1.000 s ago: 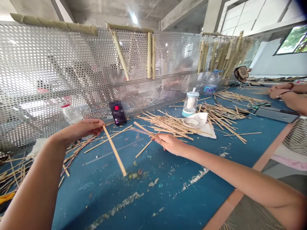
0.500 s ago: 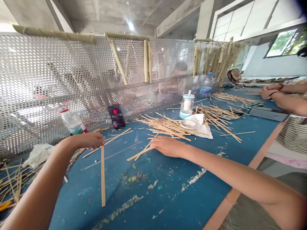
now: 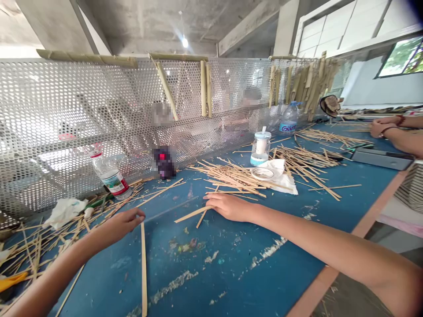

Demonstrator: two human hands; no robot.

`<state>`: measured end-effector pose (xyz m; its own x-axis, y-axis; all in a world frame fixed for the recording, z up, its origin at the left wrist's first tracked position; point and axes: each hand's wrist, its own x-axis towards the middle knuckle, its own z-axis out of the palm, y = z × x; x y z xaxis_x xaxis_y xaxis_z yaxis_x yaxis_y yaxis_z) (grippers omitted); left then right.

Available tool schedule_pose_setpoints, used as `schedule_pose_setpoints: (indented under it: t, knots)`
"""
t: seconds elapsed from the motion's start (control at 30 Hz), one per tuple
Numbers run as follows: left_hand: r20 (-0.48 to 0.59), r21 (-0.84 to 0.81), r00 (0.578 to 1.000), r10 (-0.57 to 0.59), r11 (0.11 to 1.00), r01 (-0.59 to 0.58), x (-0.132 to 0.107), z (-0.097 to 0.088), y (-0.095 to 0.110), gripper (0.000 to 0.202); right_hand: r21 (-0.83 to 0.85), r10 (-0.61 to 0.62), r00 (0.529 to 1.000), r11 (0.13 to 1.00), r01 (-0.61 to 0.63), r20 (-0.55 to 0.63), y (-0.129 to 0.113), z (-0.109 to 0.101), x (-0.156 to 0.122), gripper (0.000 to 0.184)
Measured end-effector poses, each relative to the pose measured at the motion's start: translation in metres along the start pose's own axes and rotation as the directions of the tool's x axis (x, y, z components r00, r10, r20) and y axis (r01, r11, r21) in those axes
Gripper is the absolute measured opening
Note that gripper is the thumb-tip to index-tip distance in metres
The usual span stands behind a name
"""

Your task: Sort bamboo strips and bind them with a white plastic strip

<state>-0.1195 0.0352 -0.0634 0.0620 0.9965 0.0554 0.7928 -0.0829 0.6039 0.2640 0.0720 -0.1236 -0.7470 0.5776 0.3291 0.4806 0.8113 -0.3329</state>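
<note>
My left hand [image 3: 122,223] is closed in a pinch on the top end of a long bamboo strip [image 3: 143,268], which lies along the blue table [image 3: 211,273] toward me. My right hand [image 3: 228,206] rests on the table with its fingers closed over the ends of two short bamboo strips [image 3: 193,214] that point left. Just beyond my right hand lies a heap of thin bamboo sticks [image 3: 231,176].
A perforated metal screen [image 3: 99,123] with bamboo pieces hung on it runs along the far side. A plastic bottle [image 3: 110,175], crumpled tissue [image 3: 64,210], a lidded jar [image 3: 260,147], tape roll [image 3: 263,173] and more sticks lie about. Another person's arms [image 3: 395,132] rest at the right.
My left hand came down and toward me, and its strip went from tilted to flat on the table. My right hand lowered its strips onto the table.
</note>
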Motion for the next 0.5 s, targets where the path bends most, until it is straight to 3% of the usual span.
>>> schedule_pose_setpoints:
  t: [0.13,0.23,0.4,0.5]
  knots:
    - [0.104,0.104,0.994,-0.023,0.995,0.013,-0.019,0.007,-0.01,0.032,0.002,-0.009,1.0,1.0,0.009,0.01,-0.003,-0.001,-0.005,0.032]
    - [0.138,0.31,0.989,-0.06,0.95,0.014,-0.036,0.01,-0.008,0.04,-0.022,-0.028,0.999,0.999,0.029,0.016,-0.003,-0.004,-0.01,0.032]
    - [0.166,0.601,0.978,-0.128,0.799,0.003,-0.065,0.019,0.017,0.048,-0.066,-0.038,0.999,0.997,0.036,-0.025,-0.006,-0.007,-0.013,0.033]
    - [0.204,0.677,0.978,-0.05,0.728,-0.104,-0.052,0.026,0.034,0.044,-0.085,-0.069,0.996,0.994,0.064,-0.06,-0.008,-0.004,-0.011,0.031]
